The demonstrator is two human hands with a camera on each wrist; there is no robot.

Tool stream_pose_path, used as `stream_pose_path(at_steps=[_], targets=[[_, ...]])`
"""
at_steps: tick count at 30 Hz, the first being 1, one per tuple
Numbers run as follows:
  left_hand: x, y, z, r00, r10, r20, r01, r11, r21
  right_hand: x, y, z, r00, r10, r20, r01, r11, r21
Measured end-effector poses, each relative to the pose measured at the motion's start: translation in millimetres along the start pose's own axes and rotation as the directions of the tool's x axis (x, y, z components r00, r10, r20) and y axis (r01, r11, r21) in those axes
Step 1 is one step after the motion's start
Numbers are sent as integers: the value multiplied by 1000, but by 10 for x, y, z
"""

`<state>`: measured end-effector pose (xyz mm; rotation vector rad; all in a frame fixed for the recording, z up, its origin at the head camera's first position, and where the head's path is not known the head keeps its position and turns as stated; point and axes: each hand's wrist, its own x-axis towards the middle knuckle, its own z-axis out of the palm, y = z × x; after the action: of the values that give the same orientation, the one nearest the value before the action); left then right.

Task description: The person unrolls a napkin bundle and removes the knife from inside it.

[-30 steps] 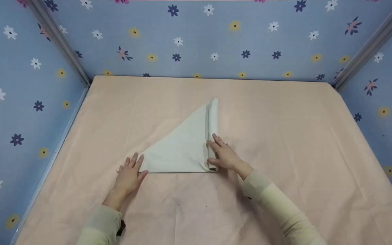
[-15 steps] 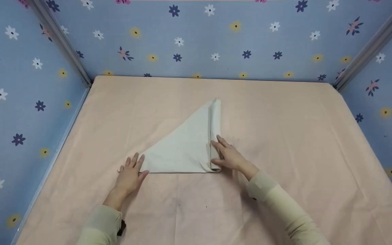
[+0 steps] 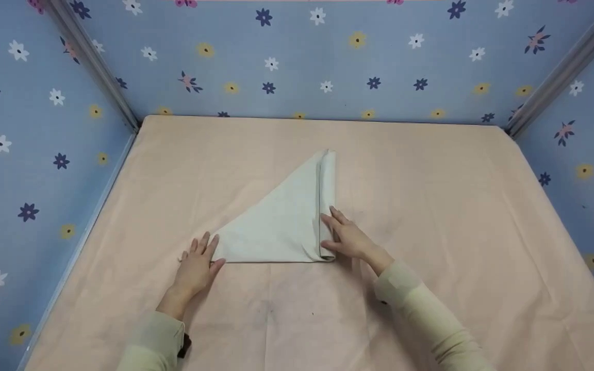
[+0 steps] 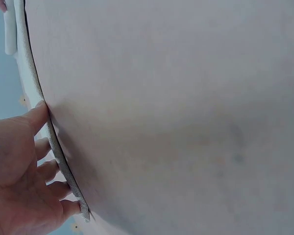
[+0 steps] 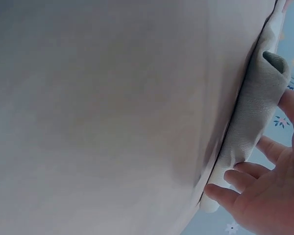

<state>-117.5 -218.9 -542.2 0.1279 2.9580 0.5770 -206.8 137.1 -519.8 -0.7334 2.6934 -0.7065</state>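
Note:
A pale green cloth lies on the table as a triangle, its right side folded over into a narrow roll that runs away from me. My left hand rests flat on the cloth's left corner, fingers spread. In the left wrist view that hand lies along the cloth's near edge. My right hand rests on the near part of the roll with fingers extended. The right wrist view shows the roll's open end beside the thumb, and the right hand's fingers lying along it.
A peach cloth with light creases covers the table. Blue flowered panels stand at the back and both sides, with grey metal posts at the back corners.
My right hand and the roll have shifted slightly to the right during the first half second. Since then hardly anything has moved. My left hand stays on its corner.

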Motion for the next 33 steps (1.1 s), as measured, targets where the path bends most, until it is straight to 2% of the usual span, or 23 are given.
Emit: stream_pose_path(at_steps=[7,12,18,25,33], targets=[[-10,-12,11,1000,-9,12,9,1000,6,3,-43,26,1000,17,-14,-16,999,37],[-11,-16,11,1000,-2,5,2,1000,3,27,-82,53,998,15,-56,-11,998,68],[-12,-9,9,1000,0,-4,0,1000,1,78,-151,95,994,-3,-107,9,998,59],[-14,-2,7,1000,25,-16,-25,1000,6,151,-231,148,995,47,-90,-44,999,31],[-1,6,1,1000,6,-4,-6,1000,18,181,-239,159,994,108,-31,-107,994,32]])
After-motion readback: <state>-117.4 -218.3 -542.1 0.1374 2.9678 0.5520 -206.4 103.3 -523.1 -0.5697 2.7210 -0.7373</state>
